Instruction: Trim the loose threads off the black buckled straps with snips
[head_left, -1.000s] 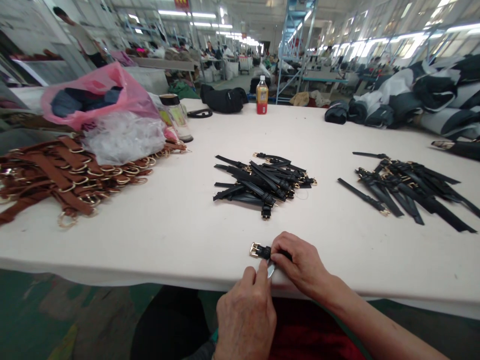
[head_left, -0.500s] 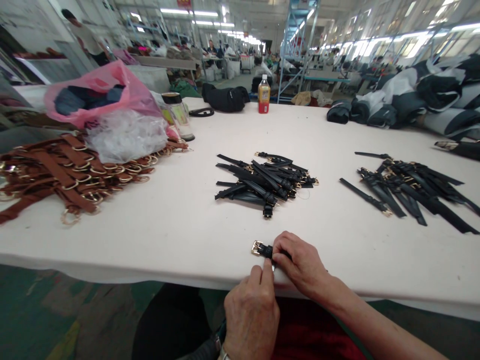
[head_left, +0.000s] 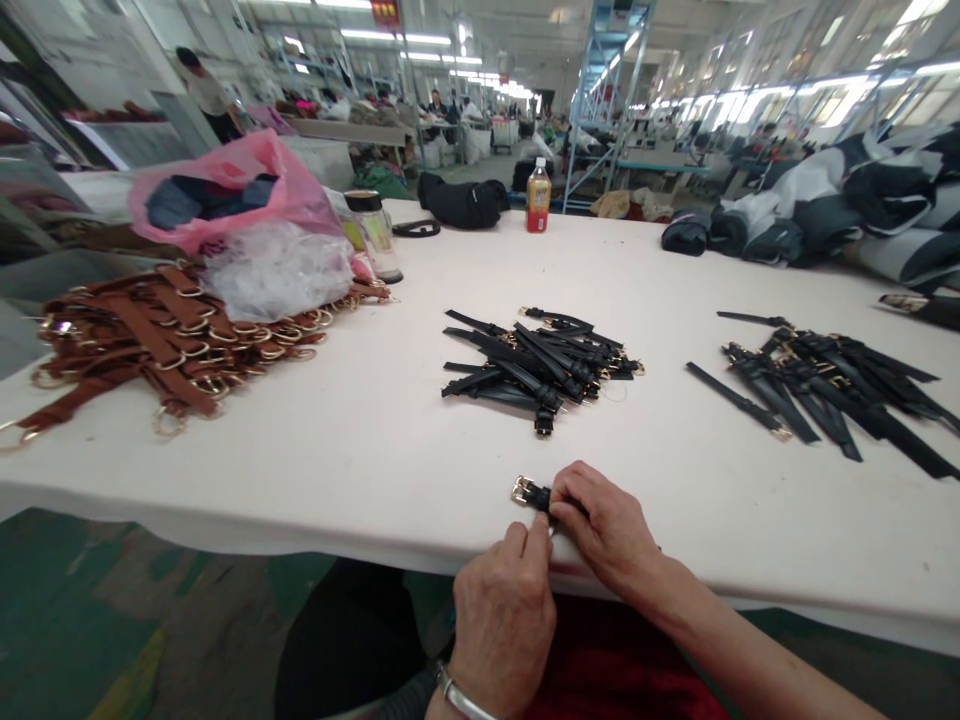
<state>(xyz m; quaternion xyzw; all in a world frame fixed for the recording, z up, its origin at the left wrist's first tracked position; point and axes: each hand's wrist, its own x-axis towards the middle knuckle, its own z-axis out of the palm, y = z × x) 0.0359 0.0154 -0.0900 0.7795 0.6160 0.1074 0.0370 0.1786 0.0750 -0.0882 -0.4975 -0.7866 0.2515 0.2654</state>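
Observation:
A short black strap with a gold buckle (head_left: 534, 493) lies at the table's near edge, its buckle pointing left. My right hand (head_left: 600, 520) is closed around the strap just right of the buckle and covers the rest of it. From below, my left hand (head_left: 504, 600) reaches in with its fingers pressed together against the strap's lower side. A small shiny tip shows between the two hands; what it belongs to is hidden. Beyond the hands lies a pile of black buckled straps (head_left: 525, 360).
Another pile of black straps (head_left: 832, 380) lies at the right. Brown straps with gold rings (head_left: 165, 340) are heaped at the left beside a pink bag (head_left: 225, 190). A bottle (head_left: 538, 200), a jar (head_left: 375, 235) and dark rolls (head_left: 825, 220) stand or lie farther back.
The whole view has shifted a little, so table and piles appear slightly farther right. Both hands keep nearly the same pose at the strap.

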